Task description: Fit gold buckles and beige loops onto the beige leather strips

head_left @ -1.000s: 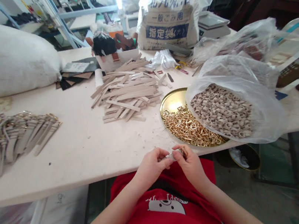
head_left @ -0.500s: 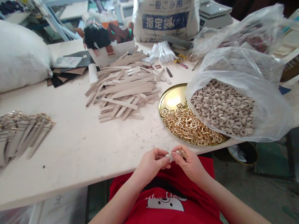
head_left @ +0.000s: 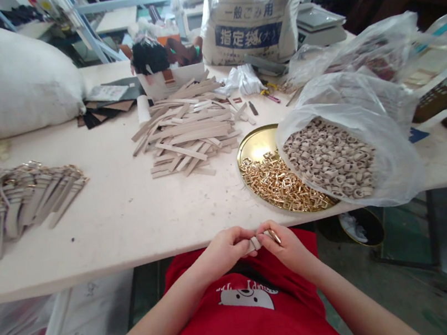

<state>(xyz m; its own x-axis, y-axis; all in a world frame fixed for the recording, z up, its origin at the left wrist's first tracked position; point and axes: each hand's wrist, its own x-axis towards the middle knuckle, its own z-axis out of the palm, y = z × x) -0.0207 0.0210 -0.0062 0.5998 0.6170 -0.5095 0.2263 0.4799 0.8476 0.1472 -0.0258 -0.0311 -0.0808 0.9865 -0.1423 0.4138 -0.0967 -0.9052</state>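
Just past the table's front edge, my two hands meet over a short beige strap [head_left: 254, 243] with a gold buckle. My left hand [head_left: 233, 246] pinches the strap between thumb and fingers. My right hand [head_left: 282, 245] is closed on its buckle end, and the gold buckle [head_left: 275, 236] pokes out beside the thumb. Fingers cover much of the strap. Nearest to the hands is a round gold tray [head_left: 251, 143] with a heap of gold buckles [head_left: 288, 183]. An open plastic bag [head_left: 401, 174] of beige strap loops [head_left: 331, 157] overlaps the tray's right side.
Loose beige strips [head_left: 193, 130] lie piled mid-table [head_left: 128, 204]. Buckled straps [head_left: 22, 197] are heaped at the left, before a big white sack [head_left: 5, 82]. Behind stand a box [head_left: 160, 82], a printed bag [head_left: 247, 18] and a scale [head_left: 319, 21]. Small pliers [head_left: 270, 96] lie near the strips.
The buckle in my right hand has turned and shows more edge-on. My left fingers have shifted slightly on the strap. The camera view has swung a little left.
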